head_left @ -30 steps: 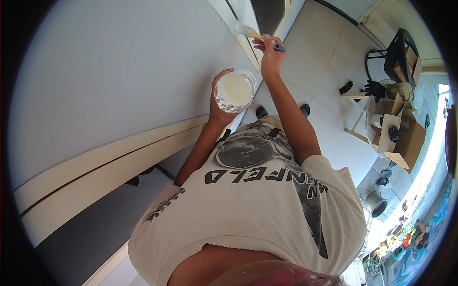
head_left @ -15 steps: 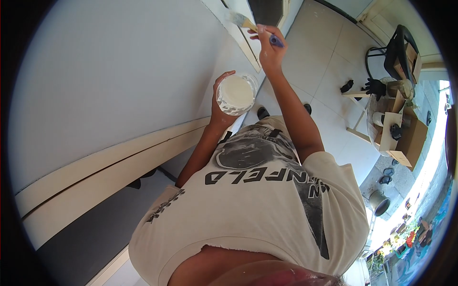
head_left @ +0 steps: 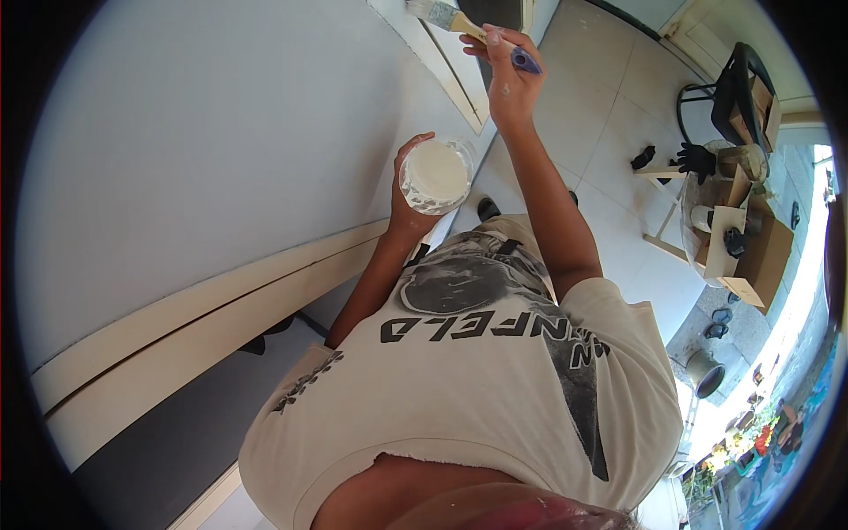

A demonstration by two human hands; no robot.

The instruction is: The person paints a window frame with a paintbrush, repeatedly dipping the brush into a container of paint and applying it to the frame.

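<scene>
My left hand (head_left: pixel 411 190) is wrapped round a clear tub of white paint (head_left: pixel 437 172), held upright in front of my waist. White smears coat the tub's inner wall. In my right hand (head_left: pixel 515 75) is a paintbrush (head_left: pixel 468 26) with a wooden handle that ends in purple. Its whitened bristles point left, over the edge of the pale frame (head_left: pixel 442 66) beside the wall. Whether the bristles touch the frame, I cannot tell.
A large pale wall (head_left: pixel 221 132) fills the left, with a cream ledge (head_left: pixel 221 309) below. On the right are a black chair (head_left: pixel 738 97), a cardboard box (head_left: pixel 764 252), a black glove (head_left: pixel 696 160) and a metal pot (head_left: pixel 705 373). Pale tiles (head_left: pixel 583 97) cover the floor.
My right hand has shifted slightly right, and the brush's bristles have swung up and left along the frame's edge. The left hand and the tub have stayed in place.
</scene>
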